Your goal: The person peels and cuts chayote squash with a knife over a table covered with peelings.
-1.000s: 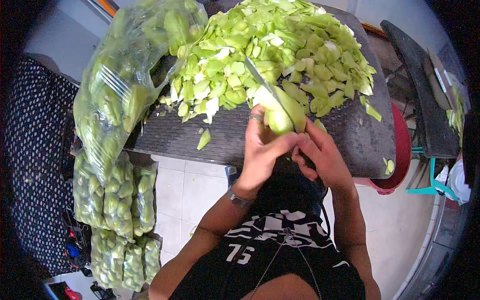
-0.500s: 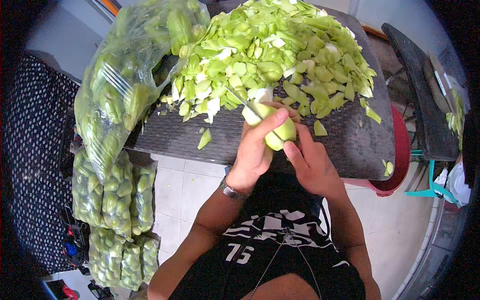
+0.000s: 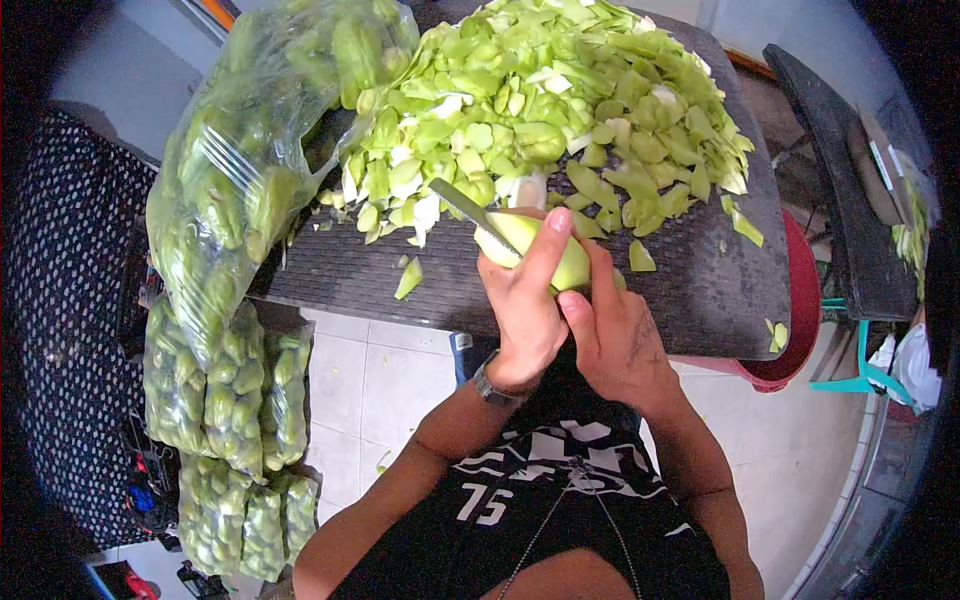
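My left hand is wrapped round a pale green peeled vegetable, its thumb lying on top. A knife blade lies against the vegetable's left part and points up and to the left. My right hand is closed at the vegetable's lower right side; the knife's handle is hidden by the hands. Just beyond them, a large heap of pale green slices covers much of the dark table. One loose piece lies left of my hands.
A large clear bag of green vegetables hangs over the table's left edge. Smaller filled bags are on the floor below it. A red tub is under the table's right side, near a dark chair.
The vegetable and both hands have shifted from their earlier position, and the vegetable has turned. The blade now lies further left. A slice has come to lie right of my hands.
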Available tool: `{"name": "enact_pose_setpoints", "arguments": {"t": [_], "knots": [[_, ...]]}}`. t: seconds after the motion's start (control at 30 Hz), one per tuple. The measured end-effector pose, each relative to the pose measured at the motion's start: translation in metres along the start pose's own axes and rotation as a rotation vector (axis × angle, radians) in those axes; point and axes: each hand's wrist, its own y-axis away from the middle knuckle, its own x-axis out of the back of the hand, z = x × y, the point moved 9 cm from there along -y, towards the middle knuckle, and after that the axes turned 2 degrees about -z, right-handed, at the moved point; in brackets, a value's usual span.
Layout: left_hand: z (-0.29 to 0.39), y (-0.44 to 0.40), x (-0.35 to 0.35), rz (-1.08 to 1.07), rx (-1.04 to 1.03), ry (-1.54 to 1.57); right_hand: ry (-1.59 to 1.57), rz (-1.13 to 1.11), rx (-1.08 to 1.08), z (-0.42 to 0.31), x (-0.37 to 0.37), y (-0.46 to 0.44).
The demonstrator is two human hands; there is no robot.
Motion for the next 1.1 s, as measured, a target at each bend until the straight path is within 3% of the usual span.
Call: {"name": "enact_pose_setpoints", "arguments": {"t": [0.07, 0.27, 0.37, 0.47, 0.57, 0.77, 0.83, 0.97, 1.1], "knots": [[0.008, 0.003, 0.000, -0.041, -0.146, -0.185, 0.006, -0.010, -0.024, 0.002, -0.001, 0.003], [-0.006, 0.003, 0.001, -0.097, -0.303, -0.104, -0.140, -0.069, -0.091, 0.007, 0.003, 0.005], [-0.003, 0.004, -0.010, -0.202, -0.426, 0.133, -0.158, -0.004, 0.028, 0.008, 0.012, 0.004], [-0.003, 0.007, -0.026, -0.391, 0.062, 0.534, -0.006, 0.054, 0.065, 0.000, 0.032, 0.010], [-0.010, 0.018, -0.018, -0.542, 0.411, 0.574, 0.179, 0.020, 0.188, -0.009, 0.044, 0.009], [-0.005, 0.022, -0.016, -0.713, 0.458, 0.523, 0.203, -0.057, 0.336, -0.017, 0.051, 0.009], [-0.006, 0.023, -0.016, -0.689, 0.477, 0.574, 0.222, -0.123, 0.297, -0.014, 0.051, 0.007], [-0.010, 0.028, -0.017, -0.581, 0.465, 0.512, 0.151, -0.084, 0.450, -0.017, 0.057, 0.002], [-0.012, 0.028, -0.019, -0.457, 0.431, 0.602, 0.127, -0.084, 0.386, -0.017, 0.055, -0.001]]}}
